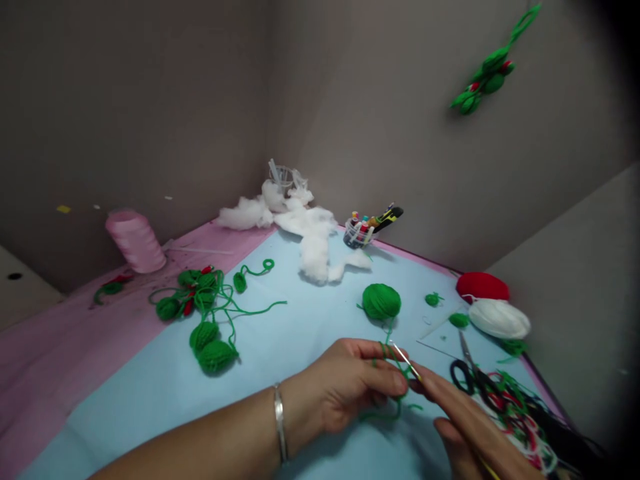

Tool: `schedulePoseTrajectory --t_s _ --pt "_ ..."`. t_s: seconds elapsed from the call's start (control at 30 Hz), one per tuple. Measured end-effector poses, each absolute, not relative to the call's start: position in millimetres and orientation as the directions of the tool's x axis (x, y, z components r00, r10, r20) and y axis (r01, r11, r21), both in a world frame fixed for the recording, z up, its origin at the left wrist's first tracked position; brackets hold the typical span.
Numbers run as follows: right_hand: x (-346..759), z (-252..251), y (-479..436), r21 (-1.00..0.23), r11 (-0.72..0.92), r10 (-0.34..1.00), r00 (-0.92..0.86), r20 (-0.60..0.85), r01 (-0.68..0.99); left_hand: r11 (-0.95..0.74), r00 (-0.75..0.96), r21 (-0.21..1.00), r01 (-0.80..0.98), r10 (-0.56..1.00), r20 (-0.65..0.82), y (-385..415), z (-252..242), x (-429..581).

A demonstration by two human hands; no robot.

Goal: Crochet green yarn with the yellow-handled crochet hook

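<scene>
My left hand (357, 377), a silver bangle at its wrist, has green yarn (395, 357) wound over its fingers and pinched under the thumb. Meeting it from the right, my right hand (460, 417) grips a crochet hook (407, 361) with a silver shaft and a yellowish handle. The hook's tip lies against the yarn near the left fingertips. A strand runs up from there to a green yarn ball (381, 302) on the blue cloth. Below my left hand hangs a loose green tail. The stitches at the fingertips are too small to make out.
Scissors (473, 373) lie at right by tangled yarn scraps (520, 413). Behind them are red yarn (483, 287) and white yarn (499, 319). Green crocheted pieces (205, 293) lie left, near a pink thread cone (135, 241). White stuffing (315, 247) and a pen cup (357, 233) stand at the back.
</scene>
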State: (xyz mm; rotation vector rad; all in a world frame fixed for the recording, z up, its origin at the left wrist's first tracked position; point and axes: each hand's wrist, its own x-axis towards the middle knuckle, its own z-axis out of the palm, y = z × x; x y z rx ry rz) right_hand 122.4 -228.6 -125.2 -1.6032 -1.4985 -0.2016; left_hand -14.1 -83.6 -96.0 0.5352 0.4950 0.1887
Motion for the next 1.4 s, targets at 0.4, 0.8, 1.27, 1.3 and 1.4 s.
schedulePoseTrajectory --t_s 0.4,0.8,1.27,1.3,1.4 --pt "109.9 -128.1 -214.5 -0.993 0.112 0.650 0.759 0.040 -0.044 0.764 0.904 0.645 -0.018 0.288 -0.316 -90.6 -107.2 -11.1" --pt "95.7 -99.9 -196.5 -0.760 0.074 0.454 0.701 -0.551 -0.645 0.684 0.851 0.729 0.009 0.377 -0.364 -87.8 -109.9 -8.3" --pt "117.0 -120.7 -226.7 -0.990 0.117 0.639 0.769 0.018 -0.074 0.662 0.831 0.747 0.059 0.382 -0.405 -86.8 -95.8 -10.5" --pt "117.4 -121.4 -228.1 -0.991 0.126 0.648 0.760 0.049 -0.044 0.660 0.828 0.749 0.062 0.385 -0.407 -87.0 -95.3 -10.6" --pt "117.7 -123.1 -229.3 -0.988 0.153 0.666 0.739 0.104 0.001 0.642 0.824 0.764 0.059 0.401 -0.401 -87.8 -94.4 -10.7"
